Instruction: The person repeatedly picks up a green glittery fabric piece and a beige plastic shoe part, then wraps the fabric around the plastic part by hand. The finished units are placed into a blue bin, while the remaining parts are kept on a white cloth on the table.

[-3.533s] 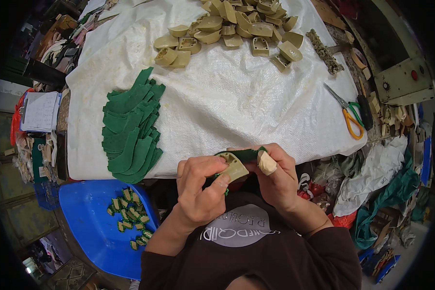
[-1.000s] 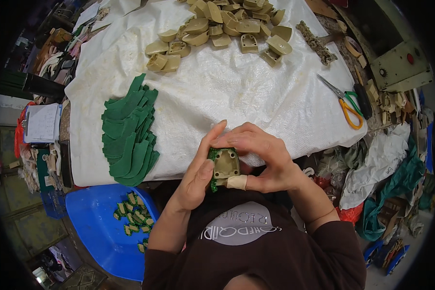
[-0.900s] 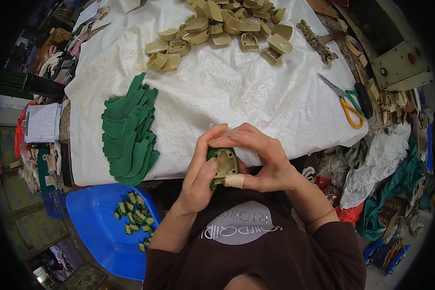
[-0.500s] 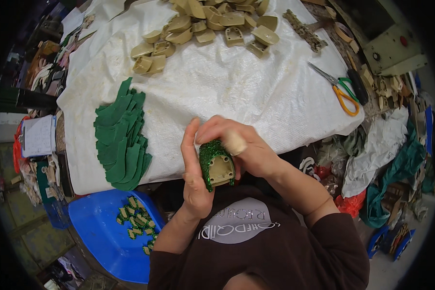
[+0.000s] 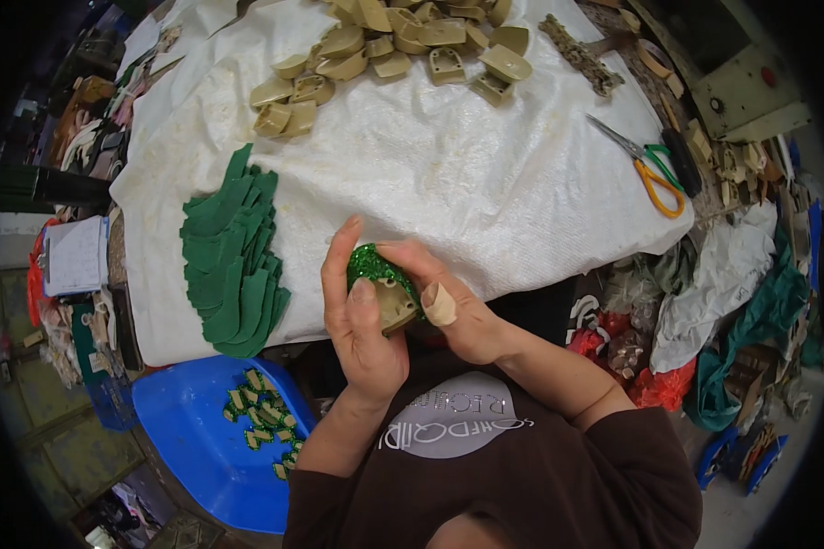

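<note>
1. Here we are at the near edge of the white sheet: a beige shell is held up over it, hollow face showing, with glittery green covering round its rim.
2. The left hand is partly closed, cupping the shell from the left, thumb laid across the hollow face, index finger sticking out past it, away from the body.
3. The right hand curls in from the other side, half closed, fingers on the green covering; its thumb, in a beige wrap, sits close by. The fingertips behind the shell I can't make out.
4. Danger points? Uneven pressure could pucker or shift the covering; the wrap might snag on it; and that loose left grip could let the shell slip off the sheet's near edge.
5. Green strips lie on the sheet's left side, more beige shells at its far end, scissors along its right side.
6. Writing: pale lettering crosses the dark shirt, below the sheet; the clipboard, left of the sheet, carries marks too small to read.
</note>
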A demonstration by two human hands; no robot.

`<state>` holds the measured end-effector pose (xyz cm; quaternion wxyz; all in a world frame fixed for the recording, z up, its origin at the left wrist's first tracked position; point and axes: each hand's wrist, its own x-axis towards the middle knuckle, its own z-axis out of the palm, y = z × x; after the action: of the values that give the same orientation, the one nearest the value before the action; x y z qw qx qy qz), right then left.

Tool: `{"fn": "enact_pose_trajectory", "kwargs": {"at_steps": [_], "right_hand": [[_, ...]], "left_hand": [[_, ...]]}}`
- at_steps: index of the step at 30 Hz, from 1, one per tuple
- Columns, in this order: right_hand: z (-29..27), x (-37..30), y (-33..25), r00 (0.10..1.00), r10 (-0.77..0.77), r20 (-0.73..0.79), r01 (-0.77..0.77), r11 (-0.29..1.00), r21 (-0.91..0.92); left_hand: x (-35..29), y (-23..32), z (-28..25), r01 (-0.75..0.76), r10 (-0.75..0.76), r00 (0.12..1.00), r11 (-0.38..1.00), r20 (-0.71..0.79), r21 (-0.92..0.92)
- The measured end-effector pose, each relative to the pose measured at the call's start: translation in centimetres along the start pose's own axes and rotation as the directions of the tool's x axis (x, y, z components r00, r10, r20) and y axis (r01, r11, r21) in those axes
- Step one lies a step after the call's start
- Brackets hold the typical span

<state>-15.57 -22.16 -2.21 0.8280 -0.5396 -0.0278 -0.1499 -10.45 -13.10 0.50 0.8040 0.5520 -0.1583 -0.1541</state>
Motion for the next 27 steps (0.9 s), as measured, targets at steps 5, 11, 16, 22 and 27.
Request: {"fn": "enact_pose_trajectory", "kwargs": {"at_steps": [5,11,16,22,27], "right_hand": [[-0.2,0.7,-0.3,0.987,-0.143,0.071,0.153,0.977,-0.151],[-0.4,1.1,0.1,0.983,-0.186,0.005,0.177,0.925,-0.336],[-1.9,1.6,-2.2,0.996,-0.021,-0.086,-0.010,0.939,-0.344],[-2.2,2.9,-5.2,0.990,-0.013,0.141,0.125,0.543,-0.830],[-2.4,2.4,-3.6,0.975,-0.194,0.105,0.215,0.736,-0.642]], "left_hand": [[-0.6,0.0,0.1,-0.032,0.031,0.999,0.997,0.004,0.064],[-0.5,-0.9,-0.6,0.006,-0.009,0.998,0.999,0.056,0.054],[0.1,-0.3,-1.8,0.192,-0.133,0.963,0.948,0.234,-0.252],[0.2,-0.9,-1.8,-0.280,0.183,0.940,0.898,0.289,0.340],[0.1,0.2,-2.9,-0.062,-0.018,0.963,0.956,0.268,0.287]]}}
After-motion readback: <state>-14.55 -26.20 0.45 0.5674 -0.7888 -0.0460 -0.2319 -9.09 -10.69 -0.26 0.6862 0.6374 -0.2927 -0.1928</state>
